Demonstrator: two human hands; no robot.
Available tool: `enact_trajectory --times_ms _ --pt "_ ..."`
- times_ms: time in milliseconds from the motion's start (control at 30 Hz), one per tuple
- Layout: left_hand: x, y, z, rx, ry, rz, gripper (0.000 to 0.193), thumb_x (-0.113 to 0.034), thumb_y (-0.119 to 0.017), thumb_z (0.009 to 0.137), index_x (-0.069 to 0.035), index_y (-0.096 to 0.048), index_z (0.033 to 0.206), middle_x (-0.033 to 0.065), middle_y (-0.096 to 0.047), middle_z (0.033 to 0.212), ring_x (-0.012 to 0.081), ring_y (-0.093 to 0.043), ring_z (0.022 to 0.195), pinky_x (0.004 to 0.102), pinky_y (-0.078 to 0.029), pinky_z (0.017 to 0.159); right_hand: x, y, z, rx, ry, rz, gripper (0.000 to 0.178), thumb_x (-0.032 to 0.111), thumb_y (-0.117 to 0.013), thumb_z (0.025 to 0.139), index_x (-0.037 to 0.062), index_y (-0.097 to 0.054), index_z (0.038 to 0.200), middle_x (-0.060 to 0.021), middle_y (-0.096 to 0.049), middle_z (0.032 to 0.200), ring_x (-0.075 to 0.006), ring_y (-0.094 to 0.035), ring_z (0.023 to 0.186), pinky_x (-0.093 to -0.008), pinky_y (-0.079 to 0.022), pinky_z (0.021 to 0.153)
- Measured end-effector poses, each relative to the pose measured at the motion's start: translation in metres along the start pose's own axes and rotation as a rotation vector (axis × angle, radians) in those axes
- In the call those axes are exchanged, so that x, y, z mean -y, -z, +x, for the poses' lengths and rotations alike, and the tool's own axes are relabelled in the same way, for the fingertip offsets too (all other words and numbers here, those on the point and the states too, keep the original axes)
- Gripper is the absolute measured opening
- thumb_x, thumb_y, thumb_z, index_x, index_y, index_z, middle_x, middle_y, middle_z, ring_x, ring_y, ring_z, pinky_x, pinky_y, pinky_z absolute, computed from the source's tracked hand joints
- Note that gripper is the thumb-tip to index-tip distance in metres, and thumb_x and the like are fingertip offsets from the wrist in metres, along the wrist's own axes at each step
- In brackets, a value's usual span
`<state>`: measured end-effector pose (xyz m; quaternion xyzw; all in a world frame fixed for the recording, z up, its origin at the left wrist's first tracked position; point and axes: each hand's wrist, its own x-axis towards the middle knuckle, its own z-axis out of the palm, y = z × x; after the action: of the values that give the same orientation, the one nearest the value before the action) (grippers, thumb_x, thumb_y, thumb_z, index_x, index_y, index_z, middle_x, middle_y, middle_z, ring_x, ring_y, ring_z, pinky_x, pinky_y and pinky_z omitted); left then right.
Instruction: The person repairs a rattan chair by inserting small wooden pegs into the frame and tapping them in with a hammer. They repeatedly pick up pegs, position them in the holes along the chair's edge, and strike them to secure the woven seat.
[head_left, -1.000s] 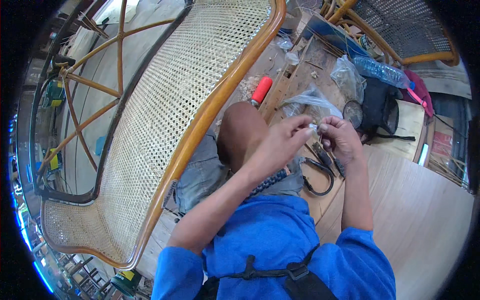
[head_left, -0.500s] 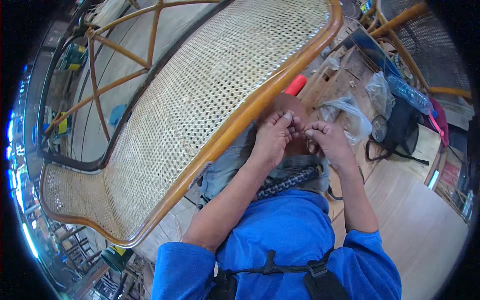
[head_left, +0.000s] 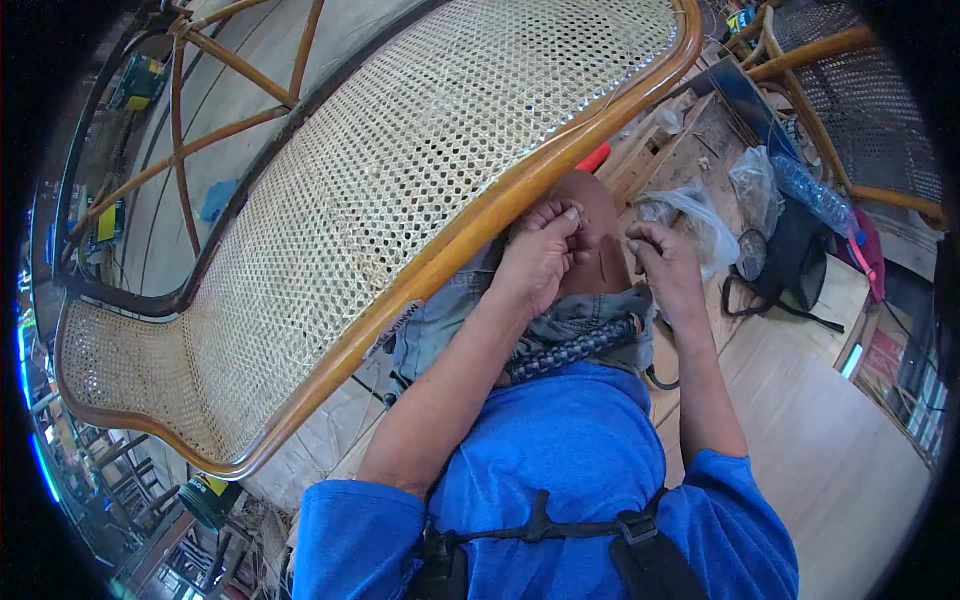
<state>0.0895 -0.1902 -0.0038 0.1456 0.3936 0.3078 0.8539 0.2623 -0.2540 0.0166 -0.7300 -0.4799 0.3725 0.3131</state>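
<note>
Two bare hands hung low beside a long cane panel [head_left: 350,200].
From where I stood, the panel filled the left side, its glossy wooden rim [head_left: 470,245] slanting from far right to near left, seemingly set so the weave stayed within easy reach. The left hand [head_left: 540,262] was just beside that rim, over the bent knee, its fingers curled in under the thumb, perhaps to steady something small; I couldn't tell what, if anything, it held. The right hand [head_left: 672,272] hovered apart, thumb and forefinger narrowly spaced, likely for fine handling, though I couldn't make out anything between them.
</note>
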Motion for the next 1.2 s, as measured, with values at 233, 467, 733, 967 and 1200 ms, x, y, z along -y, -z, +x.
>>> enact_trajectory --times_ms 233,467,733,967,1200 --pt "-0.006 -0.003 -0.010 -0.007 -0.123 -0.098 0.014 -0.008 -0.052 0.085 -0.008 -0.053 0.099 0.0031 -0.055 0.084 0.0167 -0.056 0.075 0.0300 -0.046 0.065 0.017 -0.021 -0.023 0.051 0.095 -0.444 0.022 0.019 -0.062 0.079 0.0001 -0.062 0.090 -0.0205 -0.062 0.085 -0.0366 -0.060 0.080 -0.0396 -0.047 0.071" --pt "-0.012 -0.008 -0.018 0.085 0.058 -0.078 0.011 -0.012 -0.055 0.086 -0.007 -0.054 0.095 0.0023 -0.056 0.083 0.0137 -0.055 0.071 0.0284 -0.047 0.063 0.020 0.008 -0.018 0.170 -0.285 0.415 0.013 0.013 -0.062 0.082 0.0029 -0.059 0.089 -0.0026 -0.058 0.069 -0.0109 -0.054 0.062 -0.0251 -0.043 0.055" --pt "-0.002 -0.033 -0.030 0.181 0.000 0.263 0.019 -0.020 -0.060 0.086 -0.004 -0.059 0.096 -0.0008 -0.059 0.079 0.0050 -0.050 0.059 0.0191 -0.042 0.053 0.039 0.018 -0.024 0.142 -0.307 0.763 0.009 0.010 -0.064 0.083 0.0030 -0.060 0.088 0.0005 -0.057 0.068 -0.0055 -0.050 0.054 -0.0189 -0.039 0.048" --pt "-0.012 -0.039 -0.035 0.158 -0.020 0.372 0.017 -0.021 -0.060 0.086 -0.005 -0.059 0.093 -0.0023 -0.058 0.074 0.0033 -0.049 0.059 0.0184 -0.042 0.052 0.053 0.013 -0.025 0.083 -0.298 0.586 0.008 0.009 -0.065 0.081 0.0016 -0.063 0.085 -0.0006 -0.060 0.069 -0.0061 -0.052 0.056 -0.0189 -0.040 0.049" --pt "-0.011 -0.034 -0.035 0.216 0.008 0.227 0.015 -0.021 -0.060 0.086 -0.007 -0.057 0.086 -0.0033 -0.057 0.074 0.0018 -0.049 0.060 0.0170 -0.040 0.051 0.056 0.013 -0.026 0.138 -0.304 0.807 0.008 0.008 -0.064 0.082 0.0014 -0.062 0.087 -0.0008 -0.060 0.070 -0.0060 -0.052 0.054 -0.0191 -0.041 0.049"
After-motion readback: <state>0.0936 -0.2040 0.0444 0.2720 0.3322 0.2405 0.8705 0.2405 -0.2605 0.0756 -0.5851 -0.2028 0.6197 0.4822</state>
